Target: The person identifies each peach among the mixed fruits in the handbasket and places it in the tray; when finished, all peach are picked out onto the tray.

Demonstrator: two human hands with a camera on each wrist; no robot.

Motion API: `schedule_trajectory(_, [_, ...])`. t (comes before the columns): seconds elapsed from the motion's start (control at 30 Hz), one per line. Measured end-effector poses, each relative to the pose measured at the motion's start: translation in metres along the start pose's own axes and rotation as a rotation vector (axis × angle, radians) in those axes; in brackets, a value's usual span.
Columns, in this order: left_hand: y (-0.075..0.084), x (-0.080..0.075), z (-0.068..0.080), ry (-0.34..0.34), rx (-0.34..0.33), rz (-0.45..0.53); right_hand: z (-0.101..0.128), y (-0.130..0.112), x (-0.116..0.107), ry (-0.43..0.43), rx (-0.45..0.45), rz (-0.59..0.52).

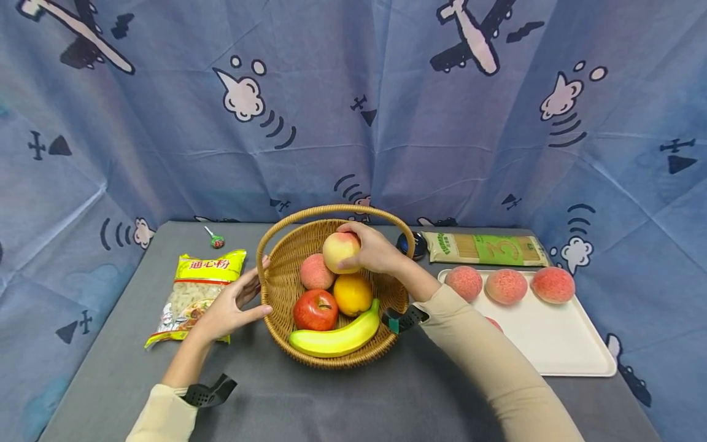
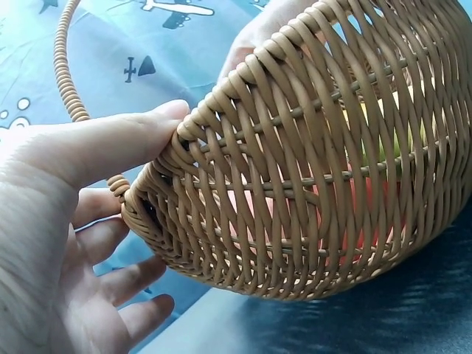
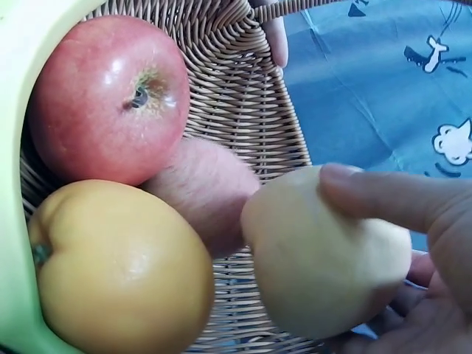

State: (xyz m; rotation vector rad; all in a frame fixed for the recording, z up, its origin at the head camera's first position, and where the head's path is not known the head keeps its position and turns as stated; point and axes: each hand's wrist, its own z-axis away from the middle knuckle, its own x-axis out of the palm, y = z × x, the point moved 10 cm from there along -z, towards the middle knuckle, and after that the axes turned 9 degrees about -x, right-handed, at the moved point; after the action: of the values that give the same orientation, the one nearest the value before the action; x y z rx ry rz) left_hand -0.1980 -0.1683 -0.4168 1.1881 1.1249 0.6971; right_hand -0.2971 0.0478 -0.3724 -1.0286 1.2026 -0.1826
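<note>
A yellow peach with a red blush (image 1: 340, 252) is held in my right hand (image 1: 375, 248) over the back of the wicker basket (image 1: 282, 258); the right wrist view shows my thumb across this peach (image 3: 324, 251). My left hand (image 1: 237, 307) grips the basket's left side, thumb on the woven rim (image 2: 243, 74) and fingers beside the handle's foot. Inside the basket lie a pink peach (image 1: 317, 272), a red apple (image 1: 316, 310), an orange (image 1: 353, 294) and, along the front, a banana (image 1: 337, 337). The held peach overlaps the pink one in the head view.
To the right, a cream tray (image 1: 569, 344) bears several pink peaches (image 1: 506, 286), one partly hidden by my sleeve. Behind it lies a noodle packet (image 1: 486, 248), beside a dark round object (image 1: 420, 245). On the left are a pasta bag (image 1: 193, 294) and a lollipop (image 1: 216, 240).
</note>
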Motion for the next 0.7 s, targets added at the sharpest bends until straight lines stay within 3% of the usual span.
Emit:
schedule_trajectory(0.37, [-0.001, 0.001, 0.000, -0.020, 0.008, 0.032, 0.022, -0.031, -0.014, -0.007, -0.089, -0.094])
schedule_trajectory(0.7, [-0.001, -0.001, 0.000, -0.020, 0.029, 0.031, 0.070, -0.057, -0.033, 0.068, -0.245, -0.193])
